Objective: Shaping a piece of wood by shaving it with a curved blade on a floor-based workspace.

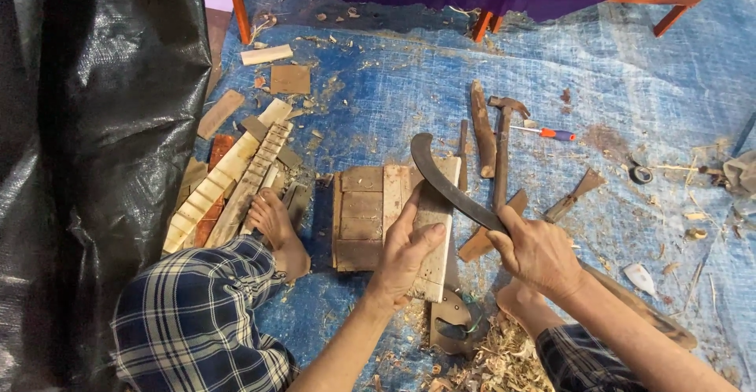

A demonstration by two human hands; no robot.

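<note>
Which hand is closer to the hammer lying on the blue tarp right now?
Right. The right hand grips the curved blade just below the hammer. The left hand holds the pale wood strip, farther off.

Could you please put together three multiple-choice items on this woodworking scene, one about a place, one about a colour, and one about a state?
1. Where does the hammer lie?
A. On the blue tarp beyond the right hand
B. On the black plastic sheet
C. Across the person's lap

2. What colour is the screwdriver handle?
A. Green
B. Orange-red with blue
C. Black

3. What is the right hand doing?
A. Resting open on the tarp
B. Gripping the curved blade
C. Holding the hammer

Answers:
1. A, since the hammer rests on the blue tarp above the right hand.
2. B, as its handle shows orange-red with a blue end.
3. B, for its fingers close round the blade's handle while the left hand steadies the pale wooden plank.
</note>
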